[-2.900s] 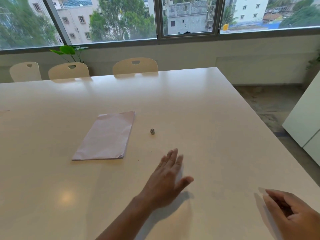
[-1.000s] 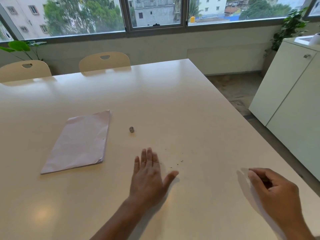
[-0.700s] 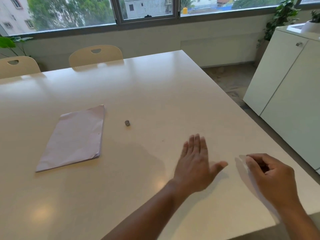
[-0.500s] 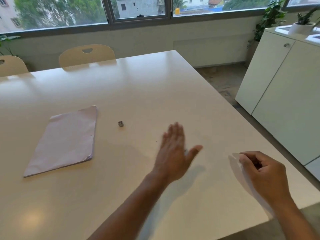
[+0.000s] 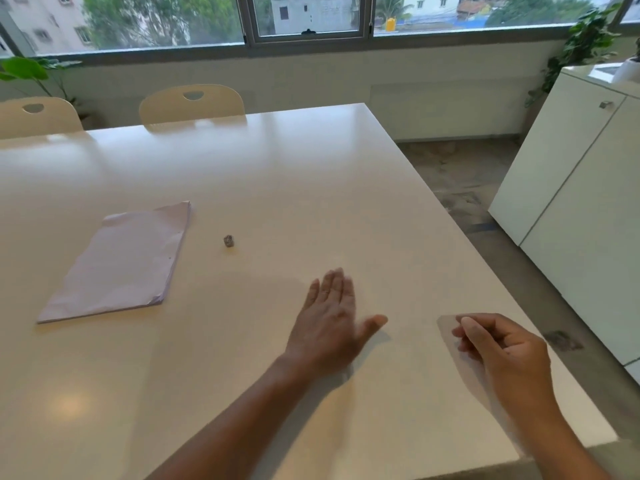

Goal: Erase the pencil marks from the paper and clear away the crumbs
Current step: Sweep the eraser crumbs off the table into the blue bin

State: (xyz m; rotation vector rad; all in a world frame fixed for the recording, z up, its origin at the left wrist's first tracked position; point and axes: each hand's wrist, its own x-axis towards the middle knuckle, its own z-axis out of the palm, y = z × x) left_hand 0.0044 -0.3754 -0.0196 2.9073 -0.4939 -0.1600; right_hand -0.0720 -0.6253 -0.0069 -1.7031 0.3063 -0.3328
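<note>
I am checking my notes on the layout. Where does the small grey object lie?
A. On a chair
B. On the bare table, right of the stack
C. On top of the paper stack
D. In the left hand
B: the grey object lies on the table, right of the stack and apart from it, beyond the flat left hand.

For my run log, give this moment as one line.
left hand open over table | right hand pinches sheet | paper stack apart
</note>
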